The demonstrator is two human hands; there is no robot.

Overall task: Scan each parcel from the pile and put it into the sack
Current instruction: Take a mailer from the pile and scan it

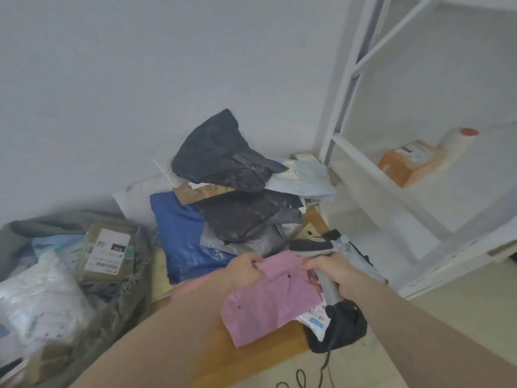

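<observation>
A pink plastic parcel [272,298] hangs in front of me, its white label [314,317] folded under at the lower right. My left hand [243,271] pinches its top left edge. My right hand [333,275] grips the handle of a grey barcode scanner [310,245] and also pinches the parcel's top right edge. The pile [235,197] of dark, blue, grey and white mailers lies behind on a wooden board against the wall. The open green-grey sack [123,292] stands at the left, holding a brown labelled box [107,253] and white bags.
A white metal shelf rack [361,79] stands at the right, with an orange box [405,163] and a white roll on its lower shelf. The scanner's black cable [321,368] trails over the floor below. A dark cloth lump [341,329] lies under my right wrist.
</observation>
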